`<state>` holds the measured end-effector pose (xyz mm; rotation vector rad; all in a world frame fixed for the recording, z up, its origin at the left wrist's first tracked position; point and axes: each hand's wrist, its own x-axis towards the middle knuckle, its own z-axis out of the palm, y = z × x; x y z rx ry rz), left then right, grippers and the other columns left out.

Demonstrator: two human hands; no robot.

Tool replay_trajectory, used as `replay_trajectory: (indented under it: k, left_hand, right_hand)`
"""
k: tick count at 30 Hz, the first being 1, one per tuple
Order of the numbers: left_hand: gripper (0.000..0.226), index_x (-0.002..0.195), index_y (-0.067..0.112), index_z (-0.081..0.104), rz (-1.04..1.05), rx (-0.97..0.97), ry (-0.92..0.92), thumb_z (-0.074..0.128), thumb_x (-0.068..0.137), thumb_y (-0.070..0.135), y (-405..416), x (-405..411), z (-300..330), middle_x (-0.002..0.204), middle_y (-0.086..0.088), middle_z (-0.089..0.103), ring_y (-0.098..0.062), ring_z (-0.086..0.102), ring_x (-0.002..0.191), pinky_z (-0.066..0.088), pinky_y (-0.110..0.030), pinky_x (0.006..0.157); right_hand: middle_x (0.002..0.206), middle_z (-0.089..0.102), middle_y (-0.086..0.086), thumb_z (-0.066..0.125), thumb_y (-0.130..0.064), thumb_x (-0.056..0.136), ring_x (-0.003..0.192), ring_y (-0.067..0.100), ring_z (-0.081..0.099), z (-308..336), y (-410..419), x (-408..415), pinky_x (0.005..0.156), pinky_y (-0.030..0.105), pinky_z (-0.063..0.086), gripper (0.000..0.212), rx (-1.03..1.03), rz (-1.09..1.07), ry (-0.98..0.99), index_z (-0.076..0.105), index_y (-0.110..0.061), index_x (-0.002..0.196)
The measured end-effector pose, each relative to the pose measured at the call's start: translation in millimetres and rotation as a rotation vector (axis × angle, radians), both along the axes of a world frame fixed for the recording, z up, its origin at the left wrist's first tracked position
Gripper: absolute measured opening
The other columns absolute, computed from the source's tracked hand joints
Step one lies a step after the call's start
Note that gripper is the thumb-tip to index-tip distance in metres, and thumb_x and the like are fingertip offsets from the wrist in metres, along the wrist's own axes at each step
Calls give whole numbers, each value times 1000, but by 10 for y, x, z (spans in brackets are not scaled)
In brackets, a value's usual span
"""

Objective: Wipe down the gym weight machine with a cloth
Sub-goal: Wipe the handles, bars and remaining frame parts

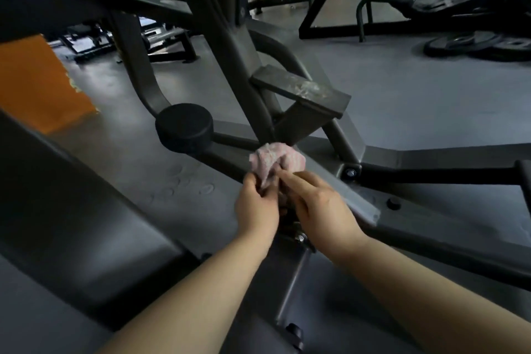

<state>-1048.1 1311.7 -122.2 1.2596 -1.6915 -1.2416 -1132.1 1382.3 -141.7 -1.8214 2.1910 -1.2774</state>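
Black rubber stop [184,127] sat at ten o'clock of the left hand [256,204], whose curled fingers pinched a bunched pink cloth [275,160] against the machine frame [324,178]; right hand [321,207] gripped it too, forefinger extended.

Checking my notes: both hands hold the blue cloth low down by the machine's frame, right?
Not quite. The head view shows the cloth is pink, not blue. The rest stands: the left hand and right hand both hold it, low by the machine's frame.
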Motion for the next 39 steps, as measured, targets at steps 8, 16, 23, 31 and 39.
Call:
replay_trajectory:
  k: [8, 16, 23, 31, 39]
  left_hand:
    - [21, 109, 5, 55, 190, -384, 81, 58, 91, 15, -302, -261, 586, 111, -9, 57, -17, 57, 98, 42, -15, 77]
    - [44, 139, 13, 43, -85, -729, -258, 51, 95, 19, -275, -444, 510, 154, -7, 16, -25, 38, 133, 33, -24, 107]
    - [46, 129, 19, 50, 8, -1102, -798, 57, 86, 32, -533, -467, 604, 141, -8, 28, -27, 27, 132, 22, -40, 110]
    - [21, 98, 4, 71, 65, -873, -379, 66, 78, -1, -371, -528, 376, 125, -15, 56, -39, 47, 117, 40, -43, 99]
    - [37, 116, -4, 62, -329, -1282, -491, 41, 86, 3, -725, -168, 562, 117, -20, 60, -38, 54, 114, 48, -47, 97]
  right_hand:
    - [142, 42, 23, 69, 2, 72, 129, 39, 41, 237, -82, -64, 105, 47, 34, 69, -180, -302, 215, 46, -4, 137]
    - [145, 42, 19, 67, -18, 69, 136, 34, 37, 468, -260, -255, 112, 51, 20, 80, -34, -545, 547, 38, 2, 141]
    - [143, 42, 22, 44, -14, 83, 133, 35, 31, 392, -315, -278, 109, 53, 25, 62, -74, -575, 575, 33, 2, 143]
    - [142, 43, 22, 24, -15, 84, 132, 33, 29, 339, -298, -357, 108, 53, 29, 62, -75, -575, 634, 34, 0, 143]
    - [141, 45, 21, 26, -13, 84, 131, 34, 31, 334, -325, -340, 107, 54, 31, 61, -121, -590, 614, 35, 0, 143]
